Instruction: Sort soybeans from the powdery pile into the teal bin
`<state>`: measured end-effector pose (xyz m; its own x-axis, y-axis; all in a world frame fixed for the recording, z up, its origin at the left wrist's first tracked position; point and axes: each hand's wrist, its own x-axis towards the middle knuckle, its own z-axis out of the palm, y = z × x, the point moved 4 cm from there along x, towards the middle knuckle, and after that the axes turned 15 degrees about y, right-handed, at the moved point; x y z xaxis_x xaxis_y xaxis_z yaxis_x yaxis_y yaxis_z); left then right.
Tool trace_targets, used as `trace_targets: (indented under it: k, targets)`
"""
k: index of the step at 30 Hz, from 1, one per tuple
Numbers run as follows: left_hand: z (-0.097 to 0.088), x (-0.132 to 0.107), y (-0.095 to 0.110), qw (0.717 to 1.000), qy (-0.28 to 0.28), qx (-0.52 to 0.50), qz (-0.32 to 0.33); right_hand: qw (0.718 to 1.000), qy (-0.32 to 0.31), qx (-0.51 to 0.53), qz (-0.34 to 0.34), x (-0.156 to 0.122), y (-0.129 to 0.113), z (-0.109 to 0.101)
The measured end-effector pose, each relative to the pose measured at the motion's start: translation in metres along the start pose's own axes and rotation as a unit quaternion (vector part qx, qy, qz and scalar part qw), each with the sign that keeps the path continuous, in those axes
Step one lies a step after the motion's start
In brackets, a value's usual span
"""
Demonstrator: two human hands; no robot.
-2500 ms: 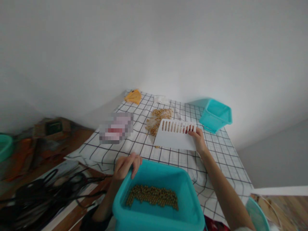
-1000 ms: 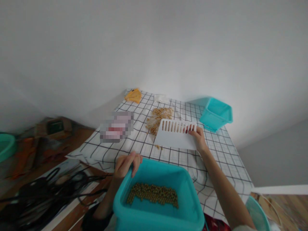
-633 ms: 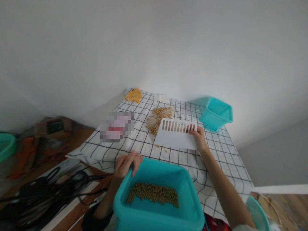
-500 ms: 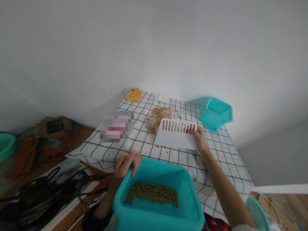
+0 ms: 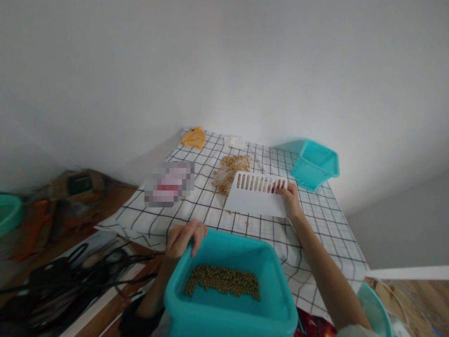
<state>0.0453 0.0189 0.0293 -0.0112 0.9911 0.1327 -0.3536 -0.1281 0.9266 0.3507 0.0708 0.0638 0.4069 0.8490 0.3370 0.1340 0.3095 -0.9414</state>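
My left hand point(image 5: 185, 239) is closed over the far left corner of a turquoise plastic bin point(image 5: 229, 316), with fingers hooked over its rim. A layer of round, tan soybeans point(image 5: 224, 281) lies on the bin's floor. In my right hand point(image 5: 290, 200) is a white plastic scraper board point(image 5: 256, 201) with a row of slots, gripped at its right end. The board is tilted over the table, just in front of a loose pile of soybeans point(image 5: 228, 168) and partly covers it. A few stray beans lie on the cloth between board and bin.
A checked cloth point(image 5: 315, 234) covers the table against the wall. A second turquoise bin point(image 5: 312, 171) stands at the back right. A yellow cloth point(image 5: 193, 138), a white tissue point(image 5: 234, 142) and a blurred pink package point(image 5: 170, 185) lie on it. Black cables point(image 5: 105, 276) tangle at lower left.
Almost nothing has moved. A stray bean in front of the board has shifted slightly to the right; both hands keep their grips.
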Motion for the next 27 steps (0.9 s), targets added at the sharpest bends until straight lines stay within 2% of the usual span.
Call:
trace_targets:
  k: [12, 22, 27]
  targets:
    - [-0.0009, 0.0006, -0.002, 1.0, -0.015, -0.017, -0.001, 1.0, -0.006, -0.022, -0.012, -0.0009, -0.001, 0.0004]
    - [0.0, -0.0016, -0.0001, 1.0, 0.001, -0.012, -0.005, 1.0, -0.021, -0.011, -0.001, -0.0015, 0.0015, 0.0001]
    - [-0.0006, -0.0006, -0.0002, 1.0, 0.0, -0.008, -0.004, 1.0, -0.006, -0.015, 0.003, -0.0014, 0.0029, -0.0018]
